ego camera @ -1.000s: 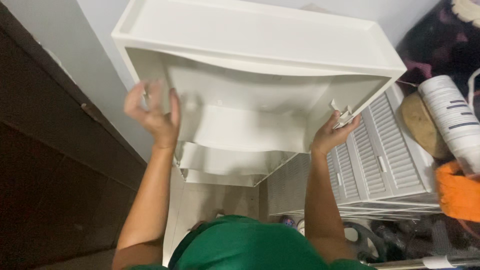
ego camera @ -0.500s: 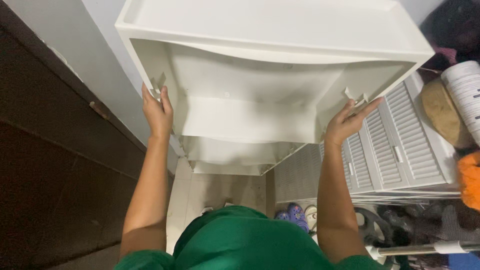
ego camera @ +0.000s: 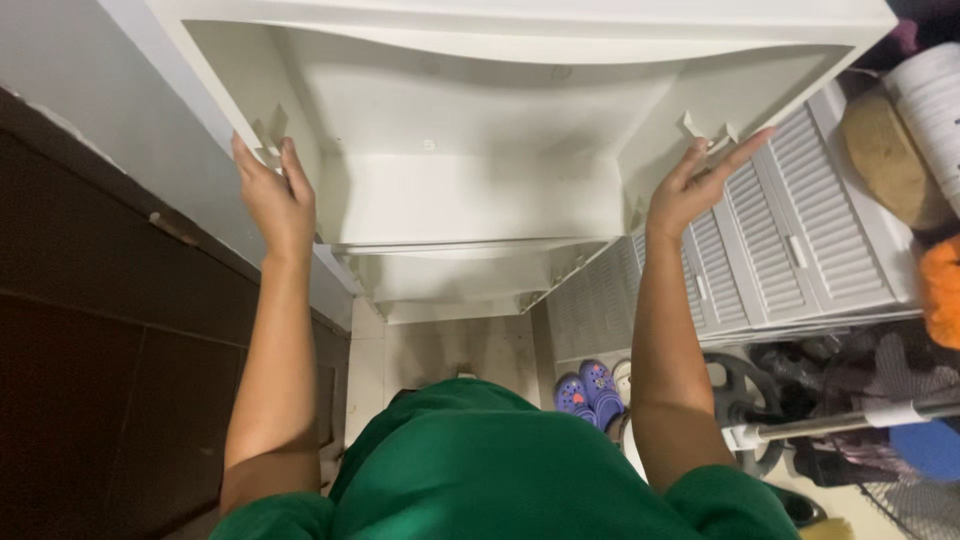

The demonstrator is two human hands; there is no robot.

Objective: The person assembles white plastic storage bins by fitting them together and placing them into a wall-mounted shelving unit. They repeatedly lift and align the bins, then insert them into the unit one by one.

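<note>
The fingers (ego camera: 285, 165) of the left hand (ego camera: 272, 200) are stretched out flat and pressed against the left side wall of a large white plastic shelf unit (ego camera: 500, 190), beside small moulded tabs at about ten o'clock in the view; nothing is gripped. The right hand (ego camera: 690, 190) is likewise opened, its fingers (ego camera: 735, 155) splayed against the right wall near two o'clock. The unit is thus steadied between both palms, apparently so that it is kept square and from tipping. It is seen at twelve o'clock, above a tiled floor (ego camera: 450, 350). A white louvred cabinet (ego camera: 780, 240) stands at three o'clock, purple slip-on shoes (ego camera: 588, 392) lie near five o'clock, and a dark wall panel (ego camera: 90, 380) is seen at eight o'clock.
</note>
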